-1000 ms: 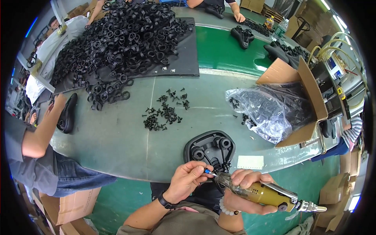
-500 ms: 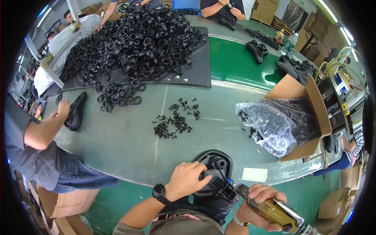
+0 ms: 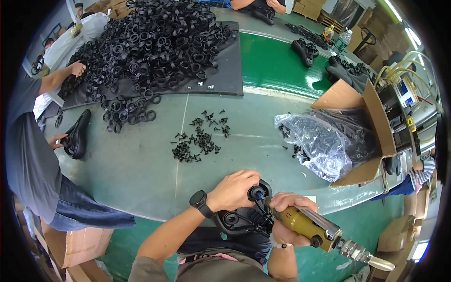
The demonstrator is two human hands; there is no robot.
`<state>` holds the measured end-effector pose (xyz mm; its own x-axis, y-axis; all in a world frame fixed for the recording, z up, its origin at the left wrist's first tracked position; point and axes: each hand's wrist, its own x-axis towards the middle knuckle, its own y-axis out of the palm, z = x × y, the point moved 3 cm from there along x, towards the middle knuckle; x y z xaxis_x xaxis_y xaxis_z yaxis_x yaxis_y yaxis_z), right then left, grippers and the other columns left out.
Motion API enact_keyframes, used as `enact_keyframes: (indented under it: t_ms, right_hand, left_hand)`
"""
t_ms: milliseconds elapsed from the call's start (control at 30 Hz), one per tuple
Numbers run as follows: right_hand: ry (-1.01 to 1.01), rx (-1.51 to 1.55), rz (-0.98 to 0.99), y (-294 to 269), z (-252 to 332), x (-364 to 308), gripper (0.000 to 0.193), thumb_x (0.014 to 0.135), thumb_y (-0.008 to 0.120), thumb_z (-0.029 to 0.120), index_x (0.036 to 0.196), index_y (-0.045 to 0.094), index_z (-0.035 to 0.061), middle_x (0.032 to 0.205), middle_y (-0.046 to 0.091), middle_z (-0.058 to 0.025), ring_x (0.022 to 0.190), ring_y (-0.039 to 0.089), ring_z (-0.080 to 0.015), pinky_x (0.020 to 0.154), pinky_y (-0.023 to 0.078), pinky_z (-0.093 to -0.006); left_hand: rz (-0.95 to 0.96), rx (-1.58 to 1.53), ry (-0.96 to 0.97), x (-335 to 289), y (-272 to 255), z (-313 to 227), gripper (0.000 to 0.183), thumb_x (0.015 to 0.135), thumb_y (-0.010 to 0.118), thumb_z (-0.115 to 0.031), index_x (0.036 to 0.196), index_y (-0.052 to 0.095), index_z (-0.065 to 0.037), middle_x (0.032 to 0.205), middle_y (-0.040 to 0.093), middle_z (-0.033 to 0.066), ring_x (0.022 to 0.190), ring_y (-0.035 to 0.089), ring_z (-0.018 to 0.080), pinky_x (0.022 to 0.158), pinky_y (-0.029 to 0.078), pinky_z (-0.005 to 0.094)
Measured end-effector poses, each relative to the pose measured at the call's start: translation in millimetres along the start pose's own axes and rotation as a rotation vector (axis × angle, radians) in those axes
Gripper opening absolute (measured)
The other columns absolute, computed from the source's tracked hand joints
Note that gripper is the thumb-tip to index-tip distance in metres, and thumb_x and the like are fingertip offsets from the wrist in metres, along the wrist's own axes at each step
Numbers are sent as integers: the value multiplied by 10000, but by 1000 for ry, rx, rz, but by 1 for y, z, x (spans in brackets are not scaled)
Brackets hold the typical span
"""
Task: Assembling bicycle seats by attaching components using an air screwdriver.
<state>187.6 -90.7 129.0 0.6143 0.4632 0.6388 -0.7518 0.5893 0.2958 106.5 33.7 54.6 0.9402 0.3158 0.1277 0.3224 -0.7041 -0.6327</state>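
Note:
A black bicycle saddle (image 3: 230, 218) lies underside up at the near table edge, against my lap. My left hand (image 3: 233, 190) is closed over its far side, fingertips beside a round black fitting (image 3: 256, 192). In my right hand (image 3: 290, 221) is a gold air screwdriver (image 3: 306, 224), its blue-tipped bit pointing at that fitting. My hand and the tool hide whether the bit sits on a screw. Beyond the saddle several black screws (image 3: 199, 141) lie loosely heaped on the table.
A large pile of black ring-shaped parts (image 3: 150, 47) covers a dark mat. At right stands an open carton (image 3: 383, 120) with a clear plastic bag (image 3: 319, 145) spilling out. At left a co-worker's hand (image 3: 77, 68) reaches to the pile; another saddle (image 3: 80, 134) is beside them.
The screwdriver bit has moved from the saddle's near right part to the round fitting at its far end. My left hand has shifted there too. The co-worker's hand has reached to the pile.

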Motion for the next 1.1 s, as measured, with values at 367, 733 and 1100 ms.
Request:
enact_keyframes:
  t_ms: [367,733,1100]
  right_hand:
    - [144,72,-6,-3,-44,-10,825,743,549,750,1085,470,3,785,572,-118,671,571,-226,642,501,-354]
    - [257,289,29,-16,-15,-5,757,700,737,561,1155,514,-1,812,607,-134,733,606,-235,674,502,-364]
    - [169,86,-126,-30,56,-16,840,760,456,799,1059,463,14,668,564,-138,557,571,-264,566,498,-390]
  left_hand:
    - [5,-12,-86,5,-2,0,436,618,752,-160,990,544,-69,1044,520,48,966,496,307,785,479,437]
    - [-56,-54,-65,-8,7,6,454,606,752,-136,1000,542,-51,1162,552,81,1097,503,313,911,451,390]
    - [-652,-262,-365,77,-45,84,462,814,666,-333,1107,599,18,1118,592,154,986,583,309,906,454,378]
